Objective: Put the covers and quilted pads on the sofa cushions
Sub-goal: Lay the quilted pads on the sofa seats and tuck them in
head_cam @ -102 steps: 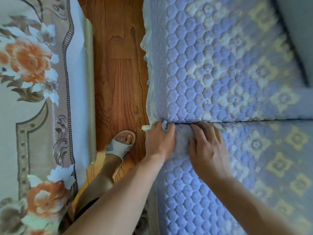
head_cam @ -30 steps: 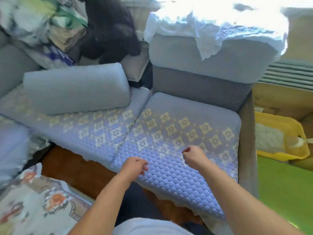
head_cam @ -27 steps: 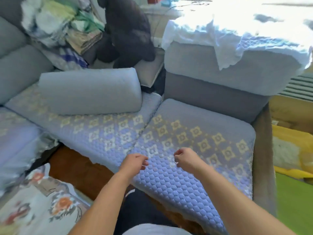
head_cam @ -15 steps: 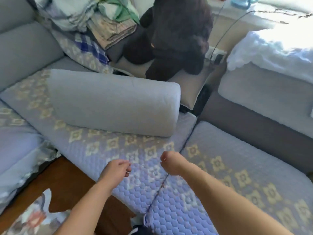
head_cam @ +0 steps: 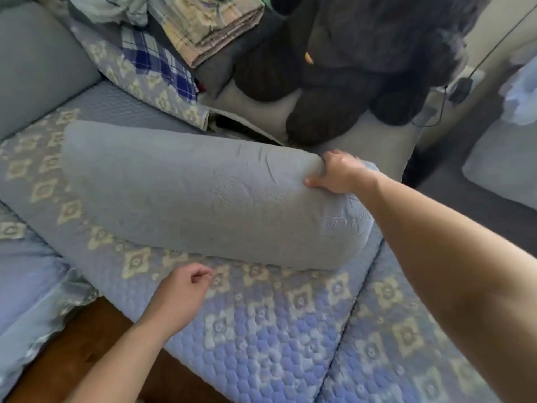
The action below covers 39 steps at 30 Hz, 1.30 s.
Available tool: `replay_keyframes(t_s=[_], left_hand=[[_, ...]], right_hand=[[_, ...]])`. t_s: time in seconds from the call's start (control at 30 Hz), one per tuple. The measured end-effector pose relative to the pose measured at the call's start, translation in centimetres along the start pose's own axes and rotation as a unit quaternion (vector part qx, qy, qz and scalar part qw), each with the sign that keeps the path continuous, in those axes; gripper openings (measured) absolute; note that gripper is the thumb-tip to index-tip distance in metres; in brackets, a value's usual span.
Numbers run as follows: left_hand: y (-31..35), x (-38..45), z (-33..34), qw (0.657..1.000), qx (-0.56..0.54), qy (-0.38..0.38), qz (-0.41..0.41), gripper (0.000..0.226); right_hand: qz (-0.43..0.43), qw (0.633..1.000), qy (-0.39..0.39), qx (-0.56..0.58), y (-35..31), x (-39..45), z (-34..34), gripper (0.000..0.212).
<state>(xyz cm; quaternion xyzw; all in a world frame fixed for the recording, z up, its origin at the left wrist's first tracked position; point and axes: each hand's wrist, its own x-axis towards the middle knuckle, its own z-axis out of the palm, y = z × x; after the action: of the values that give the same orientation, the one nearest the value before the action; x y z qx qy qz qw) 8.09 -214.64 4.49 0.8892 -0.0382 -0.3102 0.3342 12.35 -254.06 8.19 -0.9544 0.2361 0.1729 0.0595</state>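
Partly hidden, right hand (head_cam: pixel 338 174) gripping grey cushion (head_cam: pixel 197 199), fingertips probably tucked behind.

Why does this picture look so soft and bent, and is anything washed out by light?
Head view: the whole frame is slightly smeared, like motion blur, so the quilted pad pattern looks soft; the wide lens bows the edges and enlarges the right hand's forearm; light is even daylight, brightest at the white fabric on the right edge; the dark plush toy loses detail in shadow.
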Motion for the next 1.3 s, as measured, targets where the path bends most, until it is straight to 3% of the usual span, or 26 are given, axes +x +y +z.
replay_keyframes(t_s=[0.1, 0.2, 0.37, 0.5, 0.6, 0.73, 0.87, 1.0, 1.07, 1.13, 1.23, 1.3], left_hand=[[1.4, -1.2, 1.2, 0.999, -0.012, 0.049, -0.007, 0.018], [4.4, -3.3, 3.2, 0.992, 0.057, 0.108, 0.018, 0.041], [7.8, -5.1, 3.3, 0.926, 0.273, 0.198, 0.168, 0.055], [11.2, -6.4, 2.5, 0.879, 0.295, 0.224, 0.299, 0.05], [16.4, -7.7, 5.6, 0.88, 0.257, 0.153, 0.369, 0.044], [22.8, -12.4, 16.7, 0.865, 0.237, -0.022, 0.442, 0.038], [27.3, -19.7, 30.7, 0.832, 0.297, -0.114, 0.455, 0.031], [30.6, -26.0, 43.9, 0.798, 0.389, -0.185, 0.421, 0.018], [31.9, -27.8, 48.2, 0.757, 0.466, -0.205, 0.409, 0.015], [32.5, -27.4, 50.4, 0.743, 0.507, -0.211, 0.383, 0.011], [32.1, -25.3, 50.7, 0.77, 0.517, -0.206, 0.311, 0.018], [31.6, -24.9, 51.0, 0.8, 0.497, -0.191, 0.278, 0.021]], right_hand=[[-0.048, 0.994, 0.099, 0.03, 0.3, -5.6, 2.9, 0.045], [-0.09, 0.969, 0.209, 0.093, -0.6, -13.3, 7.1, 0.008], [-0.118, 0.939, 0.277, 0.165, 0.3, -20.0, 8.1, 0.024], [-0.127, 0.915, 0.333, 0.191, 6.1, -26.5, 2.1, 0.019], [-0.097, 0.916, 0.344, 0.184, 14.3, -32.5, 0.1, 0.014], [-0.017, 0.934, 0.314, 0.166, 28.4, -42.1, 2.6, 0.01], [0.068, 0.949, 0.266, 0.152, 42.4, -51.7, 8.9, 0.011], [0.164, 0.962, 0.12, 0.184, 53.5, -58.2, 17.9, 0.019], [0.186, 0.965, 0.033, 0.183, 55.5, -59.7, 19.8, 0.027], [0.181, 0.96, 0.028, 0.213, 55.6, -58.9, 18.7, 0.018], [0.122, 0.965, 0.029, 0.231, 54.0, -55.6, 17.0, 0.054], [0.092, 0.978, -0.028, 0.185, 53.1, -53.7, 16.8, 0.045]])
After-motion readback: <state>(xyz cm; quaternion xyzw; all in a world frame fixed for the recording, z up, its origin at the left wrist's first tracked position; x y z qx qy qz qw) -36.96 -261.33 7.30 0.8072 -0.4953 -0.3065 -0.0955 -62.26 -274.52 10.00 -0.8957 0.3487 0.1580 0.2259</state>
